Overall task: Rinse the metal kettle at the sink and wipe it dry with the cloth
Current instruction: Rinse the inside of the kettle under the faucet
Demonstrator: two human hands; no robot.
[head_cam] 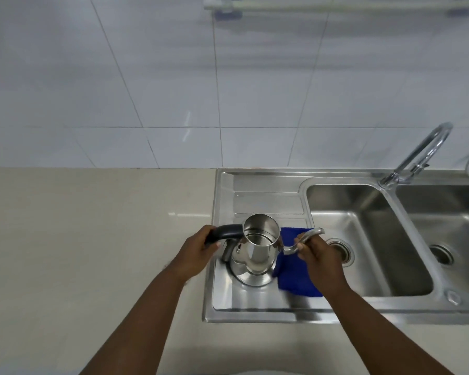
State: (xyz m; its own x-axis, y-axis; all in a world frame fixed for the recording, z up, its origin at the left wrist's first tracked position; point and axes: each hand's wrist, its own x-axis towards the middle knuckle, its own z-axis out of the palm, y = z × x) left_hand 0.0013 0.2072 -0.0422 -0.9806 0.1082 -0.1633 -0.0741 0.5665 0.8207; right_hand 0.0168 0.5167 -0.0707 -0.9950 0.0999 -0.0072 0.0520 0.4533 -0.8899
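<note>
A shiny metal kettle (257, 250) with an open top stands on the steel drainboard (266, 197) left of the sink. My left hand (198, 250) grips its black handle (226, 231). My right hand (317, 253) holds the kettle's curved metal spout (305, 239) on the right side. A blue cloth (293, 277) lies flat on the drainboard just right of the kettle, partly under my right hand and forearm.
The double sink has a left basin (363, 239) with a drain and a right basin (450, 228). A tall curved faucet (420, 155) rises behind them. A beige countertop (92, 239) spreads to the left; a white tiled wall stands behind.
</note>
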